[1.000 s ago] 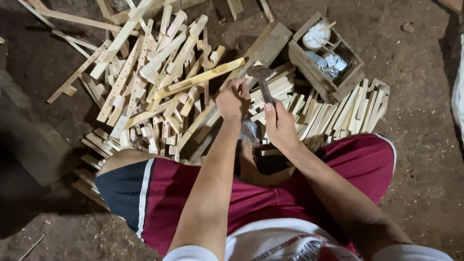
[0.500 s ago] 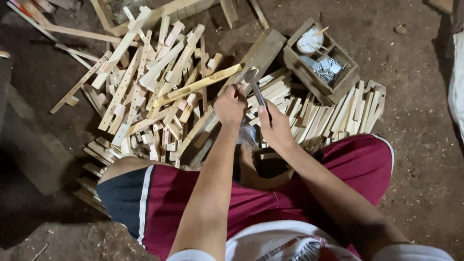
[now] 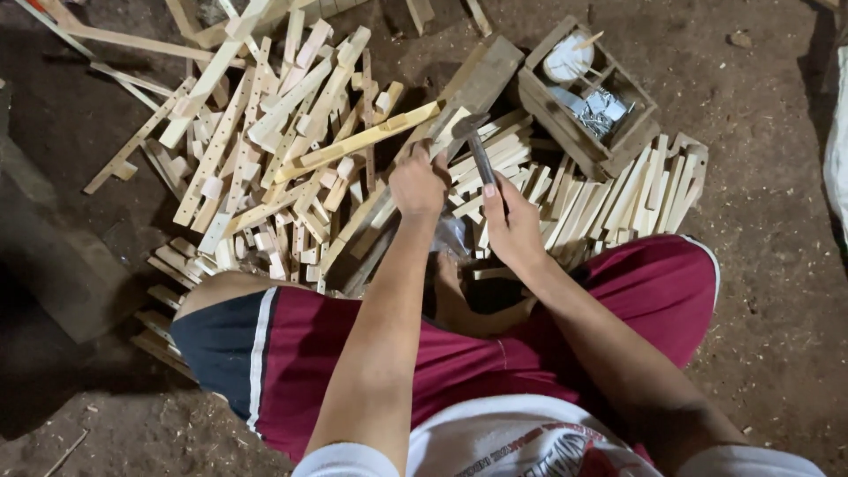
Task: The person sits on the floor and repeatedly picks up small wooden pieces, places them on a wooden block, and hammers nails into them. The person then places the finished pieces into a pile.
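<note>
Loose pile of wood slats (image 3: 265, 141) is lying on dirt, left of the hammer (image 3: 480, 152). Left hand (image 3: 417, 184) is pressing, fingers curled, on a long wood strip (image 3: 371, 140) just left of hammer head. Right hand (image 3: 514, 225) is gripping hammer handle, head raised w/ strip beneath. Wooden box (image 3: 618, 141) w/ foil & a white item is sitting right of hammer; stacked slats (image 3: 618, 199) just below it.

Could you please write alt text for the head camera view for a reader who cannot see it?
A seated person's right hand holds a hammer while the left hand steadies a wooden slat on a plank, amid piled wood strips on a dirt floor. A wooden box sits nearby.
</note>
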